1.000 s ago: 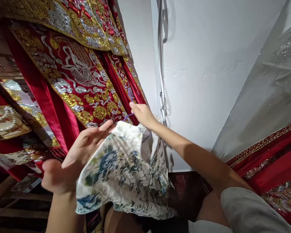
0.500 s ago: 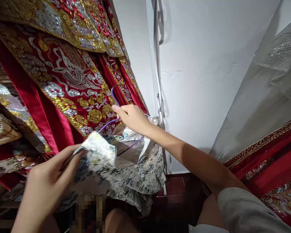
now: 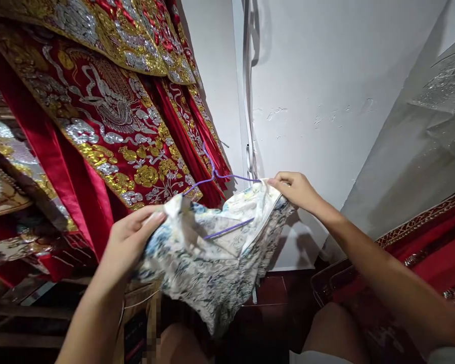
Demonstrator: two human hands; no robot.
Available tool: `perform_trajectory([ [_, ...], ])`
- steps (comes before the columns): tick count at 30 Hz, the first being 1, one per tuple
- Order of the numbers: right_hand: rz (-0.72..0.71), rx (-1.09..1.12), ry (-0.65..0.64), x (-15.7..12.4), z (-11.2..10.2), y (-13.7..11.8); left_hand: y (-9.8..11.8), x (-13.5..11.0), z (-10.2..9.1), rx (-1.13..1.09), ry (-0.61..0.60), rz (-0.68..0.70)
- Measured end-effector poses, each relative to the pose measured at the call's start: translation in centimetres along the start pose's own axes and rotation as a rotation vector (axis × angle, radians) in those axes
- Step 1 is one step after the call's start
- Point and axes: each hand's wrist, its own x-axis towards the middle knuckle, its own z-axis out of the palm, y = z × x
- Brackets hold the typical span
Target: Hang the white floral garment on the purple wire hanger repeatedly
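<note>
Red garment [image 3: 114, 103] hangs behind purple hanger [image 3: 214, 173].

Garment [image 3: 212, 273] near center, hanger [image 3: 214, 174] partly inside it, hook out past the far side of the neckline. Left hand [image 3: 138, 230] at garment's left shoulder, right hand [image 3: 293, 191] at its right. Costume [image 3: 116, 114] hangs far left, behind hook. Wall [image 3: 311, 65] far, right of costume. Cloth [image 3: 432, 263] near right. Floor [image 3: 271, 291] below.

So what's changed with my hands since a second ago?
Your right hand let go of the purple hanger below its hook and moved right to a shoulder of the floral garment. Your left hand, open earlier, now grips the other shoulder. The red embroidered garment hangs unchanged.
</note>
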Motion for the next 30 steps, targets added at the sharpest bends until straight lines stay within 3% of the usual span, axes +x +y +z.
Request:
perform_trajectory([
  [3,0.101,-0.075,0.129,1.2,-1.7,1.5,0.0,3.3,3.7,0.085,0.027,0.169],
  [7,0.199,-0.202,0.263,2.1,-4.1,1.3,0.6,6.4,6.7,0.38,0.076,0.369],
  [11,0.208,-0.186,0.319,-0.4,-5.1,1.6,0.5,7.4,9.0,0.513,-0.002,0.425],
  [14,0.223,-0.149,0.272,-3.2,-4.3,2.6,-1.6,7.3,10.4,0.495,-0.063,0.414],
  [18,0.265,-0.071,0.216,-5.8,-2.1,4.4,-6.8,4.8,12.3,0.381,0.037,0.401],
  [21,0.255,-0.01,0.232,-6.4,-0.7,5.4,-11.1,0.7,14.7,0.265,0.144,0.325],
  [23,0.251,0.011,0.254,-6.4,-0.2,6.0,-13.6,-2.4,16.8,0.205,0.225,0.196],
  [24,0.25,0.028,0.266,-6.3,0.1,6.3,-14.7,-3.8,18.1,0.165,0.194,0.121],
  [28,0.236,0.131,0.306,-5.9,0.7,7.8,-16.7,-6.6,23.4,-0.059,-0.269,-0.101],
  [30,0.248,0.164,0.329,-6.1,0.8,8.6,-16.7,-6.4,25.8,-0.131,-0.334,-0.175],
])
